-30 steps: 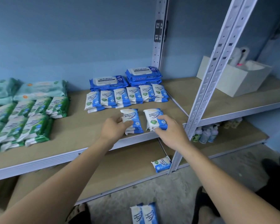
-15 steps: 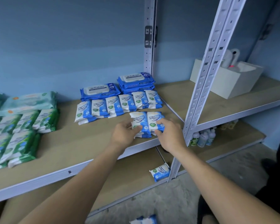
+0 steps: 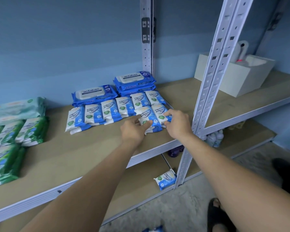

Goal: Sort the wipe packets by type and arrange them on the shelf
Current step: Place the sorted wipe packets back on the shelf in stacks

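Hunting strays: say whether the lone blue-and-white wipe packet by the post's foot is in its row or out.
Out. The lone blue-and-white wipe packet lies by itself on the lower wooden shelf, below the row.

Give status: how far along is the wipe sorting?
Done: green packets grouped left, big blue packs at the back, a row of small blue packets in front. In hand: left hand and right hand grip two small blue stacks against that row. Left: one stray packet on the lower shelf, plus floor packets.
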`<state>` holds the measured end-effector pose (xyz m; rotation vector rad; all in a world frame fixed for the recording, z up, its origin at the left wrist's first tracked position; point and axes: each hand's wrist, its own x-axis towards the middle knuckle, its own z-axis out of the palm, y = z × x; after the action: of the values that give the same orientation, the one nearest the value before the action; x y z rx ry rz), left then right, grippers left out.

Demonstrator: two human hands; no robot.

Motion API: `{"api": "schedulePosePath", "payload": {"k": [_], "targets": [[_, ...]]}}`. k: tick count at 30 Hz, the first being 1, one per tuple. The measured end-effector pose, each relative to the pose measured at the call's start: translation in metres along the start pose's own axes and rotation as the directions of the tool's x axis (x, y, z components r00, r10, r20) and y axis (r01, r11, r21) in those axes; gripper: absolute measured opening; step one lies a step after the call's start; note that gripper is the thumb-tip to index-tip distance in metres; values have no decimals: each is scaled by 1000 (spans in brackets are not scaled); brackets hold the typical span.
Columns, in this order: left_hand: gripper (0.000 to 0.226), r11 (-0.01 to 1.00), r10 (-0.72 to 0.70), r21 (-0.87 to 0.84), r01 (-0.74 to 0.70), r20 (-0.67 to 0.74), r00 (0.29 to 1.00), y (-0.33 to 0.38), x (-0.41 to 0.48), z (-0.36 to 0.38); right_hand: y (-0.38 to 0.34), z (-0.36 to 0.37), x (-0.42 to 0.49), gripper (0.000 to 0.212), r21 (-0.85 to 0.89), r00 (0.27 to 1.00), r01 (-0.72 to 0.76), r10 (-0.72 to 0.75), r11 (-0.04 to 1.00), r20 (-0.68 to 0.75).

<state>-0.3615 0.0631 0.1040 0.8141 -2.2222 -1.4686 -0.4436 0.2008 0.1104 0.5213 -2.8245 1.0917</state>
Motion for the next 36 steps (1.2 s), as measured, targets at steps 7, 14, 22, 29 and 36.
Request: {"api": "schedulePosePath", "payload": {"k": [7,14,22,29,36], "targets": [[71,996,33,80,-33,0,999,1,0,-1,3,4,-6,40,-40,997,76,-76,996,-13],[71,973,134,192,-129,-9,991,-8,-33,-12,16,-5,-59,49,-71,991,122,-126,990,-48],[52,903,321,279,-328,71,944,-20,-99,-31,39,-12,-109,38,-104,994,109,-111,989,-18],[36,878,389,227,-422,175,904,-60,-160,-28,81,5,-144,35,-70,997,-4,10,998,78],[36,939,82,308,-156,238,968,-151,-177,-5,137,44,-174,30,-105,954,-183,202,978,221]]}}
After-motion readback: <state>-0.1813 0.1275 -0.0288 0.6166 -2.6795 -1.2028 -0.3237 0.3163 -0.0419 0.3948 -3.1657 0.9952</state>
